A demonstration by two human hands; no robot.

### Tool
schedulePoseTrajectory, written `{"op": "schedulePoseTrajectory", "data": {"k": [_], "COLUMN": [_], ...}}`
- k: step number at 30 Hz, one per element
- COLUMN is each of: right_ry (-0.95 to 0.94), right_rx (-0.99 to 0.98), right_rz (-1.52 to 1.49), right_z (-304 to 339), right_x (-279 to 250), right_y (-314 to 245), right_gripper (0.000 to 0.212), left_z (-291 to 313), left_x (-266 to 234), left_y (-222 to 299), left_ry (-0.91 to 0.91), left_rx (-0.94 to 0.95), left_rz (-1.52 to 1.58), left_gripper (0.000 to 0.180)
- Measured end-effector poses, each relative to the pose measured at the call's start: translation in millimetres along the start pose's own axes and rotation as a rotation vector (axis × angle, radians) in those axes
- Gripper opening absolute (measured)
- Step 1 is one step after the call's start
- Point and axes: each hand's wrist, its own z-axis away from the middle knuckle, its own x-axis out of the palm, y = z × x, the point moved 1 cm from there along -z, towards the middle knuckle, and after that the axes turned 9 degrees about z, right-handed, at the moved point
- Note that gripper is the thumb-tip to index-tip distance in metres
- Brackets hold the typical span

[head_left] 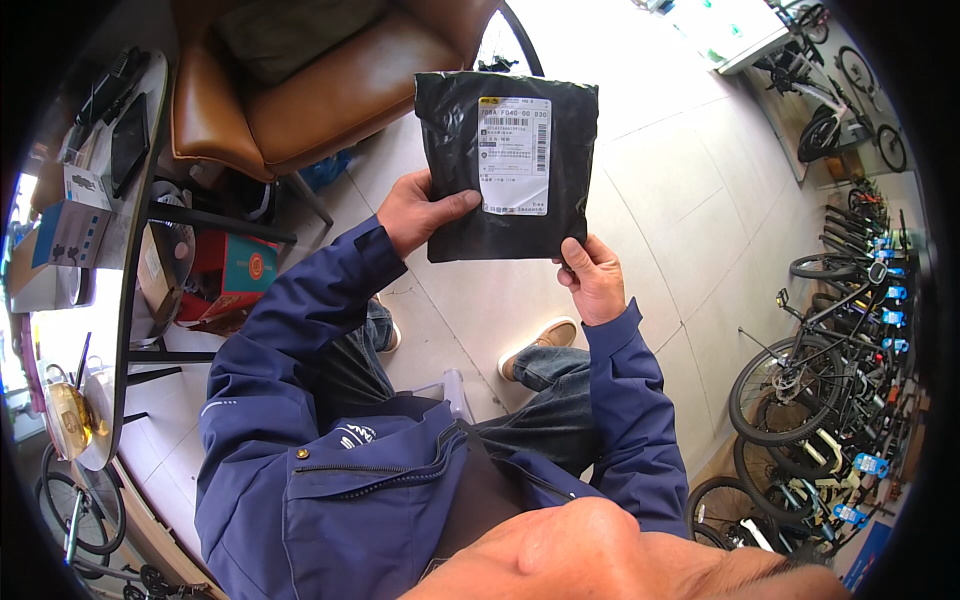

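Observation:
A black plastic mailing bag (pixel 455 150) with a white shipping label (pixel 514 195) is held up in front of me, label side facing me. My left hand (pixel 425 213) grips its lower left edge, the thumb lying on the front beside the label and the fingers hidden behind. At the lower right corner, my right hand (pixel 592 277) pinches the bag between thumb and fingers. The bag looks flat and its bottom edge hangs nearly level.
A brown leather armchair (pixel 330 125) stands ahead on the left. Along the left runs a table (pixel 150 110) bearing boxes and dark devices; a red box (pixel 232 275) sits under it. Several bicycles (pixel 790 380) line the right side. Pale floor tiles (pixel 650 220) lie beneath.

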Motion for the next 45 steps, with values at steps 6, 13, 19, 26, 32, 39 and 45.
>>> {"op": "schedulePoseTrajectory", "data": {"k": [6, 13, 19, 26, 32, 39, 45], "right_ry": [0.014, -0.041, -0.136, -0.183, -0.185, -0.162, -0.131], "right_rx": [-0.013, 0.100, 0.166, 0.083, 0.051, -0.056, -0.074], "right_rz": [0.008, 0.081, 0.343, 0.428, 0.454, 0.509, 0.598], "right_z": [1, 0, 1, 14, 27, 34, 51], "right_x": [2, 1, 2, 2, -1, -10, -30], "right_y": [-1, -1, 0, -10, -10, -5, 2], "right_gripper": [0.031, 0.036, 0.041, 0.035, 0.033, 0.028, 0.025], "left_z": [1, -3, -37, -63, -94, -289, -407], "left_x": [1, -7, -93, -214, -167, -55, -19], "left_y": [3, -1, 14, 66, 101, 11, -23], "left_ry": [-0.009, 0.118, 0.391, 0.955, 0.889, 0.423, 0.635], "left_rx": [-0.021, -0.016, 0.243, 0.666, 1.107, 0.196, 0.292], "left_rz": [-0.015, -0.006, 0.089, -0.254, -0.821, -0.432, -0.478], "left_gripper": [0.039, 0.044, 0.039, 0.047, 0.037, 0.048, 0.058]}}
